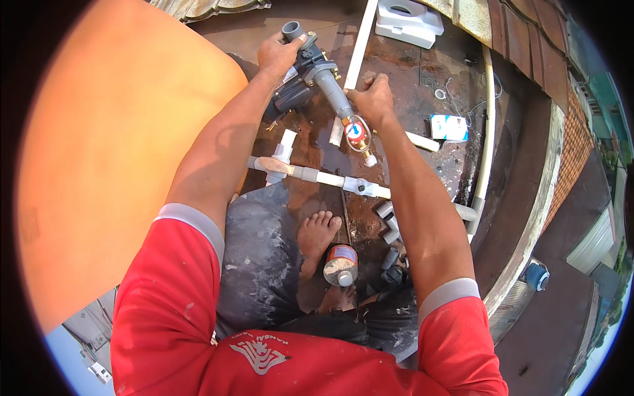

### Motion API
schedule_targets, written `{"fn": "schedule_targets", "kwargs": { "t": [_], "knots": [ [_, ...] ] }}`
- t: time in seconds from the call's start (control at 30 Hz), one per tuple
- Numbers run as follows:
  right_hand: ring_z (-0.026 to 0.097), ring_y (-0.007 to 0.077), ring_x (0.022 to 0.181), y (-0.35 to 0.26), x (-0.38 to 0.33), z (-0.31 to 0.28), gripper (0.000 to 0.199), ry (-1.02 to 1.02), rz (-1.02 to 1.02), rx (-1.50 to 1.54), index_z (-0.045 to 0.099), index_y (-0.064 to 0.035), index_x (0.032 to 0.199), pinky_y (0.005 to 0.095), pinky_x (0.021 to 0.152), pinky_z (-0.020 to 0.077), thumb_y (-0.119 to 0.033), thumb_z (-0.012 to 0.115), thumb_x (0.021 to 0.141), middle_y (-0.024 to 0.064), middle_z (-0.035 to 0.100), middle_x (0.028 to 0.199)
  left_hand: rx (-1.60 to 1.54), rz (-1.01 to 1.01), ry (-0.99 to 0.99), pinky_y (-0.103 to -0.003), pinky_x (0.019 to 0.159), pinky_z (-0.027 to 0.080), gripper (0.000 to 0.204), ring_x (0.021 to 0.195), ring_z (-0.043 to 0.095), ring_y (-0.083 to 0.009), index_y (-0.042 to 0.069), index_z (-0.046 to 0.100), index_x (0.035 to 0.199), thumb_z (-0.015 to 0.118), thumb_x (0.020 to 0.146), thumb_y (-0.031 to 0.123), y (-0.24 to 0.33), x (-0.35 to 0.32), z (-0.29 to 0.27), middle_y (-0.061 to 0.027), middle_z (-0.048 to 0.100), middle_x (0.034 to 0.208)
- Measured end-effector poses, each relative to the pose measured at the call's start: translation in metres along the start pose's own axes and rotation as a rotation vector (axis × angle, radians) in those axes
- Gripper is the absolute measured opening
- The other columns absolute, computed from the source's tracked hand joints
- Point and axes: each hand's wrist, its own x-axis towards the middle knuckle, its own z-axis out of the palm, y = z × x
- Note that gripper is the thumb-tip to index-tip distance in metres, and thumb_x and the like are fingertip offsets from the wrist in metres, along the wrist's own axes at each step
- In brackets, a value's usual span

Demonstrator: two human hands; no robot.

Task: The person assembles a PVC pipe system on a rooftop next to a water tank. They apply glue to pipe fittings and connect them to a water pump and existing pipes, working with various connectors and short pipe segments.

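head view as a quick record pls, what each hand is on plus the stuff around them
left hand: on the upper end of the dark pump-like unit
right hand: beside the grey pipe; contact unclear
pipe's lower end: red round fitting with brass parts
nearer the person: white-and-grey pipe run
between the bare feet: can
left side: large orange surface
far side: white foam block
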Motion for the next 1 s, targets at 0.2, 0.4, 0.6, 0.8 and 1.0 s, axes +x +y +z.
{"fn": "schedule_targets", "kwargs": {
  "t": [0.2,0.4,0.6,0.8,1.0],
  "knots": [
    [0.071,0.0237,0.088,0.063,0.014,0.009,0.040,-0.382,0.152,0.712,0.060,0.0099,0.130,0.0389,0.074,0.0608,-0.018,0.072,0.103,0.0165,0.071,0.106,0.089,0.047,-0.019,-0.032,0.082,0.059,0.040,0.088,0.073,-0.0150,0.008,0.082,0.119,0.085,0.092,0.038,0.020,-0.020,0.003,-0.0061,0.081,0.104],
    [0.059,0.0125,0.062,0.063,-0.005,-0.023,0.023,-0.297,0.065,0.671,0.059,-0.0059,0.105,0.0311,0.054,0.0479,-0.013,0.079,0.096,0.0036,0.062,0.083,0.103,0.161,-0.014,-0.034,0.084,0.058,0.043,0.093,0.076,-0.0188,0.009,0.083,0.118,0.083,0.090,0.042,0.007,-0.036,-0.001,-0.0099,0.083,0.104],
    [0.057,0.0120,0.060,0.033,-0.009,-0.038,0.022,-0.318,0.055,0.607,0.057,-0.0050,0.106,0.0317,0.050,0.0485,-0.012,0.077,0.099,0.0024,0.059,0.081,0.247,0.190,0.012,-0.033,0.080,0.059,0.042,0.085,0.076,-0.0159,0.009,0.082,0.121,0.082,0.092,0.040,0.006,-0.029,0.007,-0.0084,0.083,0.105],
    [0.077,0.0257,0.084,0.002,-0.015,-0.015,0.040,-0.385,0.123,0.578,0.059,0.0114,0.129,0.0399,0.074,0.0661,-0.016,0.070,0.104,0.0189,0.073,0.105,0.298,0.265,0.017,-0.034,0.078,0.059,0.046,0.080,0.075,-0.0159,0.007,0.078,0.126,0.080,0.094,0.040,0.002,-0.029,0.009,-0.0089,0.082,0.104],
    [0.075,0.0377,0.109,0.023,-0.041,-0.008,0.038,-0.105,-0.286,0.219,0.072,0.0062,0.121,0.0486,0.103,0.0578,-0.022,0.075,0.096,0.0290,0.076,0.115,0.229,0.301,-0.053,-0.033,0.080,0.059,0.055,0.083,0.075,-0.0164,0.006,0.069,0.140,0.080,0.096,0.036,-0.011,-0.019,0.003,-0.0116,0.080,0.114]
  ]
}}
